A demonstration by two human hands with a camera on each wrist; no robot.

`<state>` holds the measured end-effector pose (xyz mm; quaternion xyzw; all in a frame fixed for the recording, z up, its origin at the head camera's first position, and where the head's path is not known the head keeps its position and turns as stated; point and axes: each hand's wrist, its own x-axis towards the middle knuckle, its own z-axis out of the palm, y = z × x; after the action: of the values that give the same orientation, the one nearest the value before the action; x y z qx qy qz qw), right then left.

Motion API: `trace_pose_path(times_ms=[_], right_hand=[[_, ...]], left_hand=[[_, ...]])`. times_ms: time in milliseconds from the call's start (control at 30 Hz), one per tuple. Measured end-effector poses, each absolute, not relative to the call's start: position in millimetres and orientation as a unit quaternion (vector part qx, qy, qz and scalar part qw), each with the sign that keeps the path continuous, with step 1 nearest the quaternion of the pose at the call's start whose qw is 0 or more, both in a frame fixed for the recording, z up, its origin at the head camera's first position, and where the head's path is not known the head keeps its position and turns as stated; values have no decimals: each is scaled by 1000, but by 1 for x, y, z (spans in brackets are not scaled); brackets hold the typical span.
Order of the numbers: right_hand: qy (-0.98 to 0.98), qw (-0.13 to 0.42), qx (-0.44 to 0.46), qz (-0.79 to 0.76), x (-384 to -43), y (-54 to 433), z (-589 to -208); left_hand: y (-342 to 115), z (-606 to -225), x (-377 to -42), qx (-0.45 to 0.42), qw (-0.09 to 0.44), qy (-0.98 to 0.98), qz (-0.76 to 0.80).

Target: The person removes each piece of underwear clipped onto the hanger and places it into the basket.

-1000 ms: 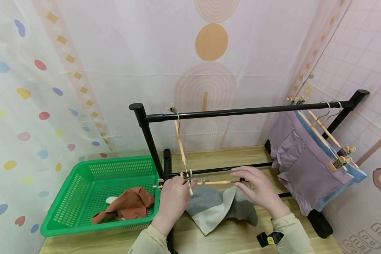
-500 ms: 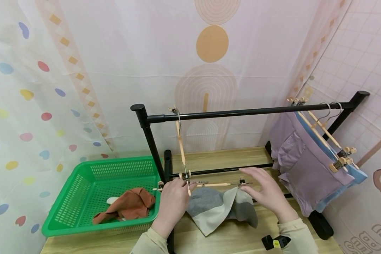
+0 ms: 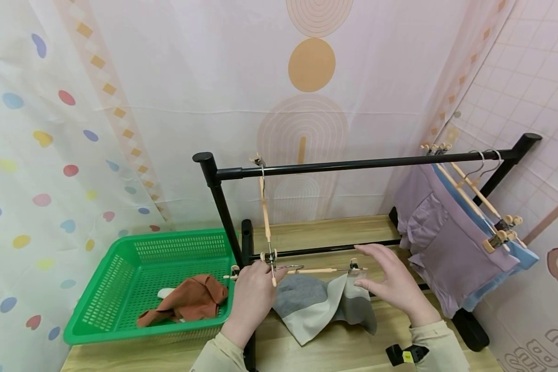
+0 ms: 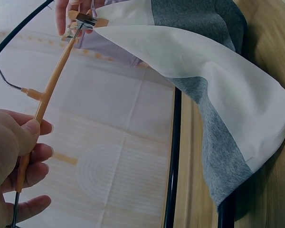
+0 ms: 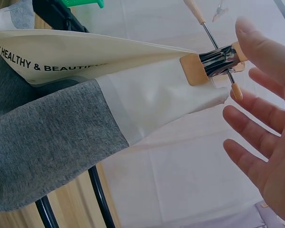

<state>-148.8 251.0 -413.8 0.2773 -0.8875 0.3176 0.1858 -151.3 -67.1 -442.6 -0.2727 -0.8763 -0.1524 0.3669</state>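
My left hand grips the wooden bar of a clip hanger, its fingers curled round the rod left of the metal hook. From the hanger's right-end clip hangs a grey and white cloth garment, caught by one corner. Its loose part droops toward the table, and printed lettering shows on the white band in the right wrist view. Beside that clip my right hand is spread, thumb and fingers apart, holding nothing. The hanger's left-end clip has no cloth in it.
A black rack spans the table, with a bare clip hanger at its left end. Purple and blue garments hang at its right end. At left stands a green basket with a rust-brown cloth inside.
My right hand has let go of the right-end clip and moved a little to the right, its fingers opening. The garment stays hanging from that clip; my left hand keeps its grip.
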Motion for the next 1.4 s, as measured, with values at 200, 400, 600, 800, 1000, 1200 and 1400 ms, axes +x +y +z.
trace_pose_path(times_ms=[200, 400, 600, 800, 1000, 1200, 1400], right_hand=[[-883, 200, 288, 312, -151, 251, -416], [-875, 221, 294, 315, -154, 249, -422], [-867, 235, 298, 324, -155, 245, -425], [-862, 254, 296, 322, -156, 243, -428], [-849, 285, 307, 324, -154, 241, -429], [-842, 297, 312, 324, -155, 240, -431], [-842, 300, 308, 326, -154, 236, -430]], left_hand=[[-66, -444, -152, -267, 369, -875, -164], [-65, -444, -153, -262, 379, -869, -179], [-66, -444, -152, -248, 370, -876, -187], [-68, -444, -151, -249, 350, -882, -196], [-68, -439, -150, -276, 348, -884, -148], [-68, -436, -150, -283, 340, -887, -131], [-71, -435, -150, -282, 344, -888, -117]])
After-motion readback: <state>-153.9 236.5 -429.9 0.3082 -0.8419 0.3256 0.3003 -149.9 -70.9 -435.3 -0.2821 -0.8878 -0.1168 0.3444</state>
